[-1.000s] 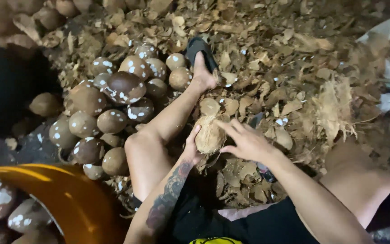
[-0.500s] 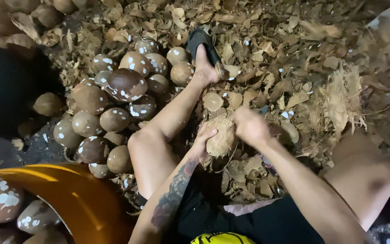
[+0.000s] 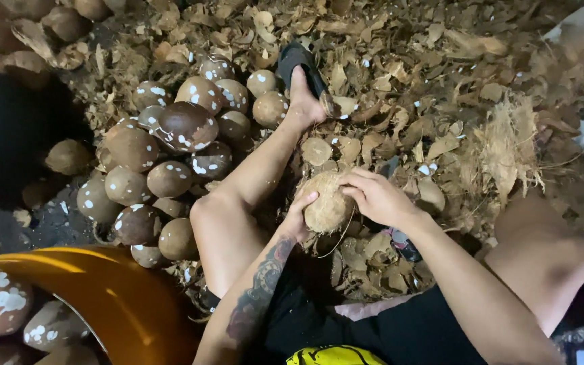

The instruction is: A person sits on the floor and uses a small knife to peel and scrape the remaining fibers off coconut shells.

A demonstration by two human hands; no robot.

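Reaching in from the near edge, both forearms slant toward the middle of the scene, the tattooed left one coming up beside the bent left knee and the bare right one crossing from the near right. Left hand (image 3: 299, 217) is cupped against the near-left side of a pale, fibrous coconut (image 3: 328, 203), its thumb pressed up along the shell. Right hand (image 3: 378, 198) lies over the coconut's far-right side, fingers curled and closed onto the top, wrist bent down. Between them the two hands clasp the coconut firmly, with no gap showing between palms and shell. It sits just beyond the person's lap, between the spread legs, raised a little above the husk litter (image 3: 441, 101) that covers the ground to the far right. Stretching away toward the far side is the left leg, its foot in a black sandal (image 3: 300, 62). Left of that leg is a heap of dark brown coconuts (image 3: 170, 155) flecked with white. At the near left curves the rim of an orange tub (image 3: 103, 284), with more flecked coconuts beside it.
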